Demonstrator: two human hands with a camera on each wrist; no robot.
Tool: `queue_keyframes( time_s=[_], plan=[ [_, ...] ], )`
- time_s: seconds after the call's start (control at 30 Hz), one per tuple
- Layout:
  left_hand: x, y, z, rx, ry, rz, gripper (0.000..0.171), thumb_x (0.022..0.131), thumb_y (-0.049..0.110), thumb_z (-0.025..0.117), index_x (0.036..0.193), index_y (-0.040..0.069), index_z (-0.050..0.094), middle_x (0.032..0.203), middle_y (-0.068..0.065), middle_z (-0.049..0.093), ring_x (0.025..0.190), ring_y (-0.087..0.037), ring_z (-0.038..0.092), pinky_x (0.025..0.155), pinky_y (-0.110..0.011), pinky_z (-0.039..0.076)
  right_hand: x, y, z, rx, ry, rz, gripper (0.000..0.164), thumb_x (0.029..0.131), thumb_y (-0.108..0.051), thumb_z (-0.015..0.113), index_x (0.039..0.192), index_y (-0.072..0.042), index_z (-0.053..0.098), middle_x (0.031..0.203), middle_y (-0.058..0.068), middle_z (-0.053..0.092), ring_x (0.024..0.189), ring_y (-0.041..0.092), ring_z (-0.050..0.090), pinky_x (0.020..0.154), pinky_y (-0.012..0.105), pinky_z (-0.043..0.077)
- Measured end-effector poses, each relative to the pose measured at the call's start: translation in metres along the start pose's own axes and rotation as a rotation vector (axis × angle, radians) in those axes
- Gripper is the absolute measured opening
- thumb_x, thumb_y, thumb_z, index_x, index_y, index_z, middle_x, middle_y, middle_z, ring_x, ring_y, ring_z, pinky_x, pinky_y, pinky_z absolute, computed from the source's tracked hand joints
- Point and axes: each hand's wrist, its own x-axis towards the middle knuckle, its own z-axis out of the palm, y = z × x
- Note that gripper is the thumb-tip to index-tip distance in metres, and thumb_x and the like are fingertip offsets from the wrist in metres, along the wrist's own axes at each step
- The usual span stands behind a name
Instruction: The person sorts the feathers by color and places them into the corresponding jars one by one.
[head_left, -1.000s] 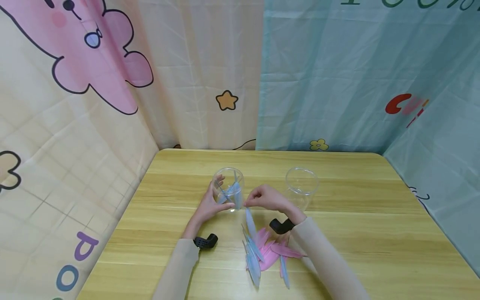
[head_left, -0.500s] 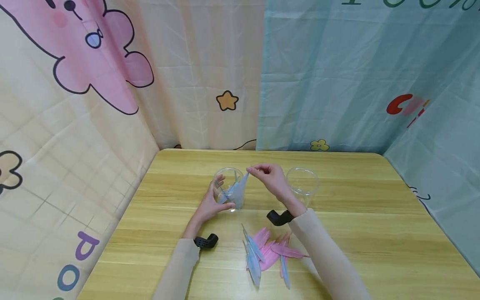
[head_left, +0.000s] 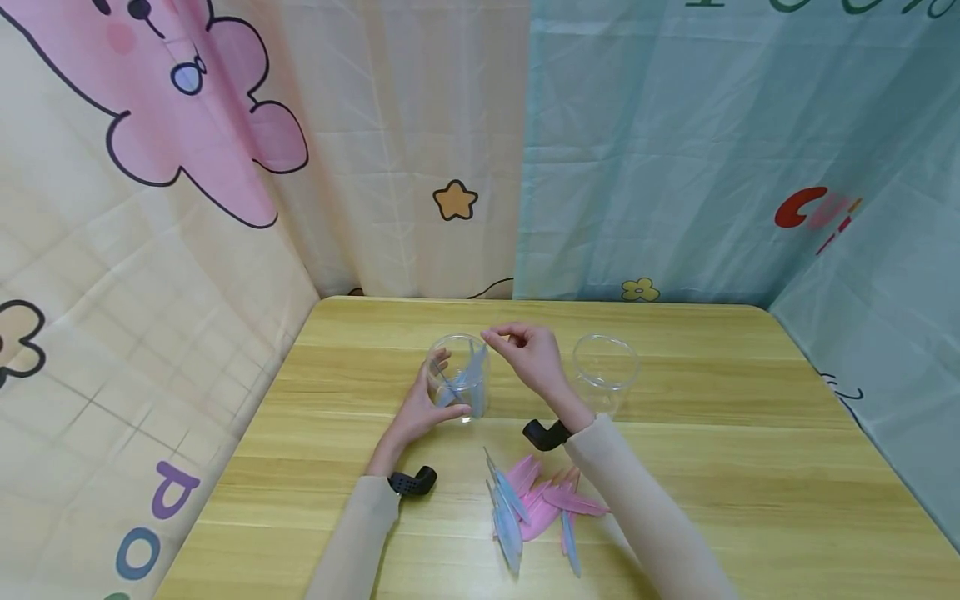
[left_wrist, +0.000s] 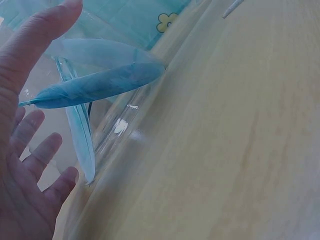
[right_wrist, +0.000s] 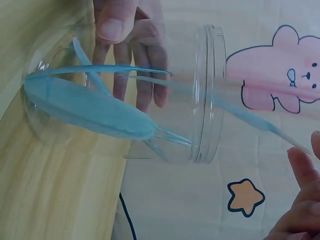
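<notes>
My left hand (head_left: 418, 407) grips a clear plastic jar (head_left: 457, 340) standing on the table, thumb on the near side and fingers behind it. Several light-blue feathers (right_wrist: 90, 107) lean inside the jar, as the right wrist view shows through its wall. Above the jar's rim, my right hand (head_left: 531, 360) pinches the quill end of another blue feather (right_wrist: 245, 114). That feather passes through the jar's mouth, its vane partly inside. Nearer me lies a loose pile of pink feathers (head_left: 538, 515) and blue feathers (head_left: 507, 533).
A second clear jar (head_left: 606, 385) stands to the right, beyond my right forearm. The wooden table (head_left: 735, 450) ends at a patterned curtain (head_left: 420, 150) at the back. Black wrist cameras (head_left: 412, 482) sit on both wrists.
My right hand has lifted a blue feather from beside the jar's base up to its rim, then moved left and brought the feather into the mouth. The left hand stays put.
</notes>
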Motion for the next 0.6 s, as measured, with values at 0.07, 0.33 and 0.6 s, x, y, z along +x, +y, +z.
queue_keyframes(
  time_s=[0.07,0.33,0.6],
  plan=[
    [0.000,0.000,0.000,0.003,0.001,-0.001,0.103,0.070,0.029,0.086,0.149,0.018,0.021,0.150,-0.005,0.031,0.135,-0.025,0.028,0.104,-0.058,0.022,-0.001,0.001,0.000,-0.037,-0.024,0.014,0.025,0.085,-0.033,0.072,0.088,-0.008,0.076,0.051,0.000,0.042,0.044,0.013,0.033,0.044,0.025,0.026],
    [0.000,0.001,0.000,-0.023,-0.008,-0.004,0.100,0.071,0.022,0.086,0.148,0.020,0.022,0.151,-0.003,0.030,0.137,-0.027,0.026,0.105,-0.059,0.021,-0.006,0.004,-0.006,-0.082,-0.111,0.089,0.025,0.084,-0.035,0.072,0.084,-0.011,0.076,0.049,-0.001,0.040,0.044,0.013,0.032,0.044,0.026,0.025],
    [0.001,0.002,0.000,-0.001,-0.002,-0.022,0.102,0.069,0.026,0.087,0.148,0.022,0.023,0.150,-0.001,0.032,0.136,-0.024,0.028,0.106,-0.056,0.022,-0.017,0.013,-0.014,-0.174,-0.408,0.182,0.027,0.083,-0.042,0.071,0.074,-0.016,0.073,0.051,-0.005,0.041,0.048,0.010,0.031,0.047,0.026,0.028]
  ],
)
